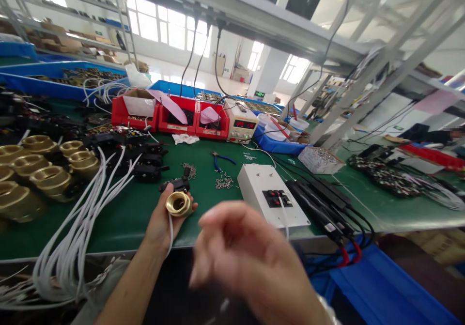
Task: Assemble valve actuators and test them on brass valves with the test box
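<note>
My left hand (162, 224) is just left of centre in the lower half of the frame, its forearm slanting up and rightward from the bottom edge. The palm is turned up under a brass fitting (186, 208), its round opening facing up toward me. I have it gripped: my thumb lies along the left side, near the black housing (177, 185) just behind the brass, and my fingertips show past the right. A white cable (170, 233) hangs down across my wrist.

My right hand (245, 255) is large and blurred at lower centre, lifted close to the camera, its forearm coming in from the bottom edge, right of centre. The wrist is bent and the fingers curl toward the left; I cannot tell whether the tips meet or pinch anything. Beyond it, the white box (254, 189) sits on the green bench (203, 230).
</note>
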The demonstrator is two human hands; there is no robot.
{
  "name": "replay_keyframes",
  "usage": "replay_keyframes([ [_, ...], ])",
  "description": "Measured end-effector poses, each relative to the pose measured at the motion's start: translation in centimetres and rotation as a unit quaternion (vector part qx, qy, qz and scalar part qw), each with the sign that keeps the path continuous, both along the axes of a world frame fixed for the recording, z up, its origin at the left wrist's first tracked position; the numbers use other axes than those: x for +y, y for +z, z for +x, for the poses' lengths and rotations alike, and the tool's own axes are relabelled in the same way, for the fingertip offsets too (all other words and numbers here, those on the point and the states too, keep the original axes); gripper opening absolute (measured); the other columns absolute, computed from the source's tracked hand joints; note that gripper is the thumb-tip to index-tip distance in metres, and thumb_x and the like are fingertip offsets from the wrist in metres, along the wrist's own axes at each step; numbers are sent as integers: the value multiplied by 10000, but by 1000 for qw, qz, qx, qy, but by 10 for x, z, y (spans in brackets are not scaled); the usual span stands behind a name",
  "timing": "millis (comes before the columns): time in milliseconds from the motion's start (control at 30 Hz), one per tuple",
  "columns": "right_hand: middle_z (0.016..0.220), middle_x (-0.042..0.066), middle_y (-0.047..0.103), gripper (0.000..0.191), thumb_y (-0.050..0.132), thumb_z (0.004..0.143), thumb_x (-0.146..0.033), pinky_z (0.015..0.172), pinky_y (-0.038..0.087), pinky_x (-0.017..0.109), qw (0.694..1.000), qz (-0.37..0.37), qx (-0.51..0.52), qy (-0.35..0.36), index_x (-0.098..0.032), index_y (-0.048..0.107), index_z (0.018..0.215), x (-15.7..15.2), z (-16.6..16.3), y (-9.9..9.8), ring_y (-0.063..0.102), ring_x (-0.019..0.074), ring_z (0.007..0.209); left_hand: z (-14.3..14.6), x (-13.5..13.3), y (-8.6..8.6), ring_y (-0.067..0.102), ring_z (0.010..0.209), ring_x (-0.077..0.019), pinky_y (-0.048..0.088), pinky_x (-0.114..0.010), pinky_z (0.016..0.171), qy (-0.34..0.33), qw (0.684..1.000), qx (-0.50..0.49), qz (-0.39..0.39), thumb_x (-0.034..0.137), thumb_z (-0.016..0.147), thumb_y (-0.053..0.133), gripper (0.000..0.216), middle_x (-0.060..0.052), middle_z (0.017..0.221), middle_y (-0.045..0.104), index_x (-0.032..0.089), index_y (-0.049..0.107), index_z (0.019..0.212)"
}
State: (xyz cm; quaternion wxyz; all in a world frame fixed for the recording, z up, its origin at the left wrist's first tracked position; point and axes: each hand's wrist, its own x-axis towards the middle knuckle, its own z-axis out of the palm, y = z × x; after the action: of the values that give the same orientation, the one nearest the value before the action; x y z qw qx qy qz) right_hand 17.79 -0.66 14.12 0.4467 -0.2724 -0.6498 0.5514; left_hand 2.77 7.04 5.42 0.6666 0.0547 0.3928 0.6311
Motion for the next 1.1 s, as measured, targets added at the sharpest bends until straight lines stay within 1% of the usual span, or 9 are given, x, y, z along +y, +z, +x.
replay_keyframes([
  [67, 881, 1, 664, 196, 746, 890, -421, 724, 578, 293, 982, 71, -50, -165, -314, 684, 1042, 48, 29, 8, 648, 156, 780, 1, -1, -1, 685, 621, -146, 616, -259, 624, 6, 1000, 13, 11, 304, 1034, 488, 382, -52, 678, 697, 108, 682, 770],
  [100, 898, 17, 672, 190, 759, 862, -408, 738, 575, 311, 958, 127, -106, -233, -277, 693, 983, 74, 47, 10, 649, 171, 786, 1, -2, -2, 685, 626, -146, 610, -256, 627, 8, 1000, 21, 19, 314, 1026, 502, 375, -51, 679, 696, 106, 680, 770],
  [167, 841, 38, 669, 250, 649, 901, -456, 750, 552, 339, 894, 157, -257, -331, -221, 690, 975, 123, 81, 9, 638, 188, 756, 2, -5, -5, 690, 642, -150, 599, -253, 642, 2, 999, 37, 39, 336, 998, 546, 354, -60, 691, 700, 97, 681, 775],
  [233, 780, 51, 661, 256, 711, 821, -420, 732, 515, 345, 879, 134, -309, -338, -176, 692, 897, 160, 108, 0, 616, 201, 727, 3, -10, -6, 690, 651, -154, 590, -250, 657, -7, 997, 55, 61, 370, 953, 612, 322, -65, 702, 707, 94, 683, 802],
  [300, 774, 58, 680, 274, 772, 739, -419, 719, 492, 337, 878, 105, -349, -309, -167, 708, 824, 179, 124, -14, 606, 203, 711, 4, -16, -5, 689, 651, -157, 584, -253, 667, -14, 994, 76, 79, 418, 892, 687, 317, -59, 708, 713, 104, 678, 847],
  [467, 771, 64, 704, 346, 769, 666, -507, 687, 441, 321, 878, 59, -391, -270, -180, 750, 775, 180, 135, -34, 592, 210, 710, 5, -32, 6, 691, 665, -161, 558, -237, 637, -25, 985, 129, 111, 591, 717, 829, 523, -39, 736, 726, 137, 664, 918],
  [700, 813, 69, 702, 487, 755, 606, -591, 655, 377, 307, 874, 16, -401, -273, -172, 770, 852, 177, 143, -33, 557, 199, 708, 2, -46, 19, 698, 724, -146, 549, -207, 657, -50, 968, 174, 176, 652, 812, 732, 506, -36, 779, 720, 152, 693, 872],
  [933, 787, 58, 693, 220, 736, 712, -350, 672, 406, 306, 839, 35, -440, -317, -174, 775, 839, 176, 131, -29, 583, 197, 724, -1, -50, 21, 697, 759, -155, 567, -222, 742, -59, 966, 167, 187, 657, 800, 732, 501, -38, 766, 720, 157, 726, 828],
  [1100, 747, 52, 684, 193, 737, 776, -349, 667, 438, 306, 848, 49, -425, -312, -170, 766, 843, 175, 135, -34, 570, 179, 660, 1, -55, 22, 669, 672, -163, 540, -241, 621, -50, 967, 186, 166, 645, 755, 775, 513, -46, 757, 728, 158, 717, 906],
])
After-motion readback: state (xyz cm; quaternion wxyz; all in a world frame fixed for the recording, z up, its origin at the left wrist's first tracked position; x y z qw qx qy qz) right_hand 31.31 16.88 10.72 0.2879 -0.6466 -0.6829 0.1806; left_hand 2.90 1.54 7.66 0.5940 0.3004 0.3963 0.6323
